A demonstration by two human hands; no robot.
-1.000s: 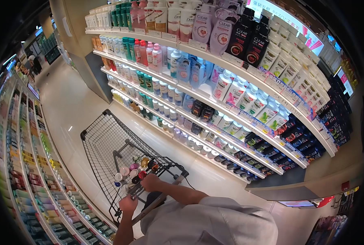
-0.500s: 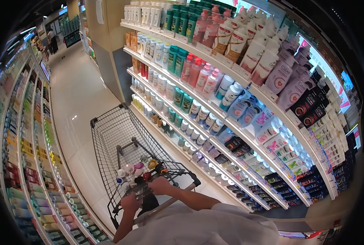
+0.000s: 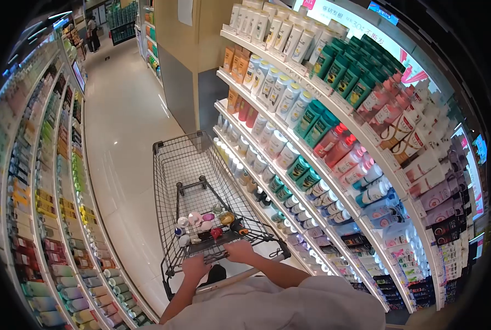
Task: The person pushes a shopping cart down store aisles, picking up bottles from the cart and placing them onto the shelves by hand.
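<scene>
A dark wire shopping cart (image 3: 168, 181) stands in front of me in the aisle. My left hand (image 3: 196, 268) is closed on its near end. To the right of it, my right hand (image 3: 240, 252) is closed on the same end, beside a dark panel. Both forearms reach over the light push bar (image 3: 231, 279). Several small items lie in the near part of the basket, among them a red one (image 3: 217, 233), a golden one (image 3: 226, 218) and a pale pink one (image 3: 195, 218); their kinds are too small to tell.
Along the right runs a tiered shelf (image 3: 311, 77) full of shampoo-like bottles, such as green ones (image 3: 336, 71). On the left stands another stocked shelf (image 3: 42, 220). A column (image 3: 174, 60) rises ahead on the right. A person (image 3: 93, 34) stands far down the tiled aisle (image 3: 119, 110).
The view has swung left, so the cart, hands and right-hand shelf sit further right. The cart has come nearer the column. Both hands keep their hold on the cart.
</scene>
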